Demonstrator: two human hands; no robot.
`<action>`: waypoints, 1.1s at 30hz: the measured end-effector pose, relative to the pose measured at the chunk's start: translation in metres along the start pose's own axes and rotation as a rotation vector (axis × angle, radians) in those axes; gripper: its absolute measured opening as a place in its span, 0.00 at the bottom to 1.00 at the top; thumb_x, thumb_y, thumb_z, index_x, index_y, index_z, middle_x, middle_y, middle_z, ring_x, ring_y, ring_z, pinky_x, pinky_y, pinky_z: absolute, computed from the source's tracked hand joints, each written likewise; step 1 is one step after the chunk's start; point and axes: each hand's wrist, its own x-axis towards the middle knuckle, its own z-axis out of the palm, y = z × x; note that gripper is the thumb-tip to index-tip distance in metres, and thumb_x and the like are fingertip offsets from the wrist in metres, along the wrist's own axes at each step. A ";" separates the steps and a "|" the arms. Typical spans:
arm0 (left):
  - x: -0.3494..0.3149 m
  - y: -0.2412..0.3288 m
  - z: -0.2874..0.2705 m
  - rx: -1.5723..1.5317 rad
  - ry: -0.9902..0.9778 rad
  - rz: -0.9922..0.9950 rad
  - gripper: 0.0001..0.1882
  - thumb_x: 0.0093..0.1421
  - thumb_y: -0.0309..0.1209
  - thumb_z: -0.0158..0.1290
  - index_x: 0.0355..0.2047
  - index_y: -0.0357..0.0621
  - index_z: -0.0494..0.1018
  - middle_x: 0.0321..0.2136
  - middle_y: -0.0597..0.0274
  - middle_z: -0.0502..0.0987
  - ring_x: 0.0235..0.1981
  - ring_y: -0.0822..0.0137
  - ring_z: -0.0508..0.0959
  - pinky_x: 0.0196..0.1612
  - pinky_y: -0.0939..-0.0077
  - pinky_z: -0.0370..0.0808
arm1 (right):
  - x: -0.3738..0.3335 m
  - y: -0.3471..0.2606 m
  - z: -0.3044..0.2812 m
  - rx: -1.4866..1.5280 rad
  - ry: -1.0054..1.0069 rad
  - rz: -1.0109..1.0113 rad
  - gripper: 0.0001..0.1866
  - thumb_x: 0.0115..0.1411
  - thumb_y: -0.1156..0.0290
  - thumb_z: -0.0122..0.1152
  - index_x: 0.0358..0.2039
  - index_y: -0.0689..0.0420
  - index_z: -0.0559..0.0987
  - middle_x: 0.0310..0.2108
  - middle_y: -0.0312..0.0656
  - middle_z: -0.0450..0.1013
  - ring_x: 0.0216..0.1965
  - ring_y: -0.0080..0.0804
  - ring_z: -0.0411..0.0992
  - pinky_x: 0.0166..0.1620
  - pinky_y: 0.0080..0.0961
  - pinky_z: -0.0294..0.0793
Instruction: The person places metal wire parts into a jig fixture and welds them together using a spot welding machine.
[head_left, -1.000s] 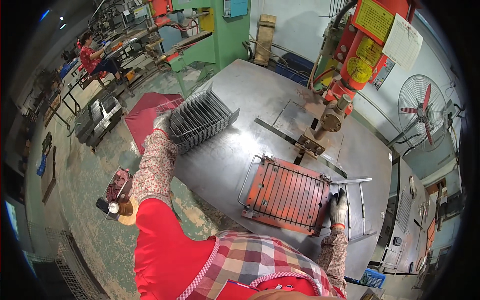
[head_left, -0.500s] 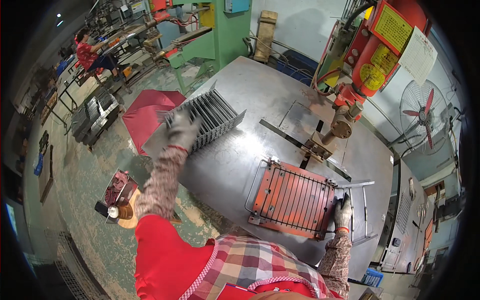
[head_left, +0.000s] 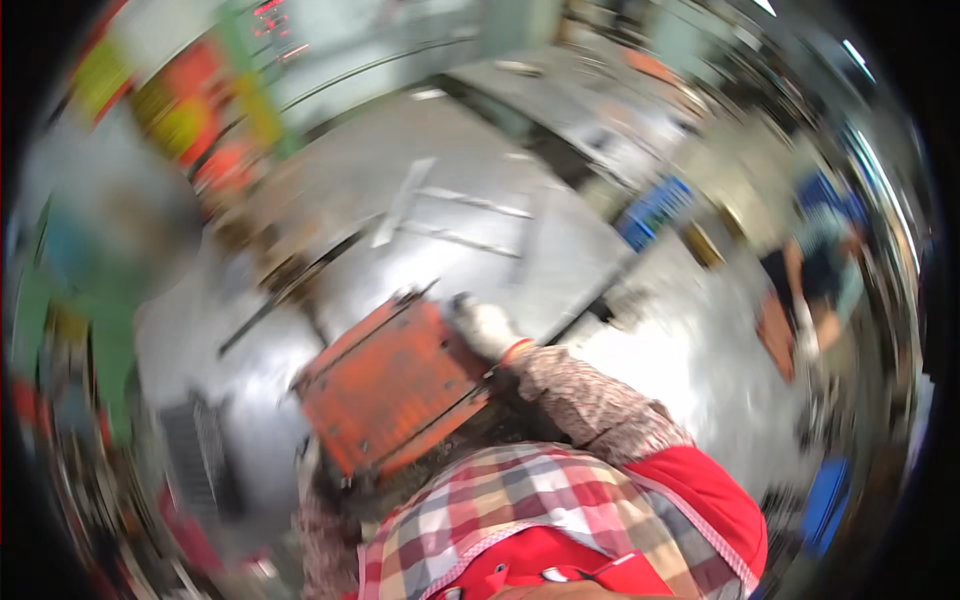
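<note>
The view has swung right and blurred. The left hand (head_left: pixel 310 462), earlier at the stack of wire racks (head_left: pixel 192 455), is now beside the near left corner of the orange plate (head_left: pixel 392 380); whether it touches is unclear. Dark bars no longer show across the plate's middle. The stack now appears near left, and a person in a light top (head_left: pixel 825 265) has come into view at right.

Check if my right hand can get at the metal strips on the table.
Likely yes: despite the blur, nothing seems to stand between your right hand, beside the orange plate, and the strips.
</note>
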 end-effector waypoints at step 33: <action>0.155 -0.138 0.609 0.730 -1.018 -0.029 0.10 0.57 0.34 0.53 0.34 0.44 0.66 0.17 0.63 0.69 0.12 0.66 0.66 0.15 0.67 0.63 | -0.739 0.406 0.102 0.334 1.430 2.146 0.24 0.51 0.53 0.61 0.39 0.62 0.77 0.41 0.54 0.74 0.44 0.50 0.73 0.47 0.37 0.71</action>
